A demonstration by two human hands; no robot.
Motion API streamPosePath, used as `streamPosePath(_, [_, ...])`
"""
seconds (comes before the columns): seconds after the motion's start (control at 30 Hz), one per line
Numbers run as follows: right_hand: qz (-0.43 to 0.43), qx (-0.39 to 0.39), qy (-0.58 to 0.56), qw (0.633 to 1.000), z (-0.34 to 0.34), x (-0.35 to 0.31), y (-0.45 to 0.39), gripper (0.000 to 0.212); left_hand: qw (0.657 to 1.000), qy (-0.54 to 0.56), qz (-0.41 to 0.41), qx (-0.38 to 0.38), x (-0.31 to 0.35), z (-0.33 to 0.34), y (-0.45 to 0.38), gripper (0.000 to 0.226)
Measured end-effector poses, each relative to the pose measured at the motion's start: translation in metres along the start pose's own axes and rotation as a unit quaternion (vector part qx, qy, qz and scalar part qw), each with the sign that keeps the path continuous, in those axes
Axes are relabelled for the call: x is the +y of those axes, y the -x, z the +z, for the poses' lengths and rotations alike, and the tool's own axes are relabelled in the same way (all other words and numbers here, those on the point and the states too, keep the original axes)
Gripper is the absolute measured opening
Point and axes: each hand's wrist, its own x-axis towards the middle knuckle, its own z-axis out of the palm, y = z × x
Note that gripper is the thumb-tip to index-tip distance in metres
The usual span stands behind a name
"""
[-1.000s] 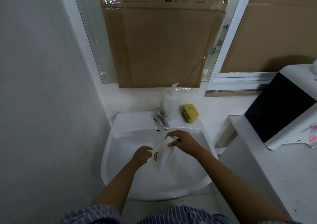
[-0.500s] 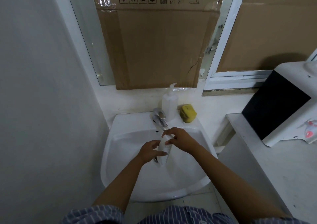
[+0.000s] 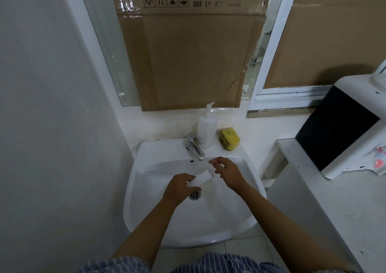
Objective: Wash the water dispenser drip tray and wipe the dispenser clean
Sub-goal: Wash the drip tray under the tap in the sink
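The white drip tray [image 3: 201, 178] is held over the white sink [image 3: 146, 191], just above the drain [image 3: 194, 195]. My left hand [image 3: 180, 187] grips its near end, fingers wrapped under it. My right hand [image 3: 226, 171] hovers just right of the tray's far end, fingers spread and off the tray. The chrome tap [image 3: 195, 145] stands behind them; I cannot tell whether water runs. The white and black water dispenser [image 3: 342, 126] lies on the counter at the right.
A clear soap pump bottle [image 3: 207, 129] and a yellow sponge [image 3: 229, 139] stand on the sink's back ledge. A grey-white counter [image 3: 334, 205] runs along the right. Cardboard [image 3: 188, 59] covers the window behind; a plain wall [image 3: 52, 126] closes the left.
The tray passed from my right hand to my left. My right hand let go and opened beside it; my left hand closed on the tray and tipped it flatter over the drain.
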Motion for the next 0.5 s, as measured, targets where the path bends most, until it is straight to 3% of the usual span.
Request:
streamPosePath(0.2, [0.073,0.039,0.000,0.997,0.000,0.025,0.006,0.033,0.992,-0.099,0.074,0.039,0.008,0.003,0.000,0.056])
streamPosePath(0.33, [0.109,0.018,0.034,0.993,-0.006,0.040,0.012,0.043,0.963,-0.243,0.116,-0.004,0.007,0.006,-0.002,0.052])
streamPosePath(0.4, [0.147,0.017,-0.013,0.989,-0.007,0.044,0.014,0.044,0.953,-0.272,0.130,-0.007,0.008,0.009,-0.002,0.057])
streamPosePath(0.5, [0.166,0.009,-0.041,0.985,-0.008,0.049,0.017,0.042,0.940,-0.299,0.162,-0.010,0.011,0.015,-0.002,0.046])
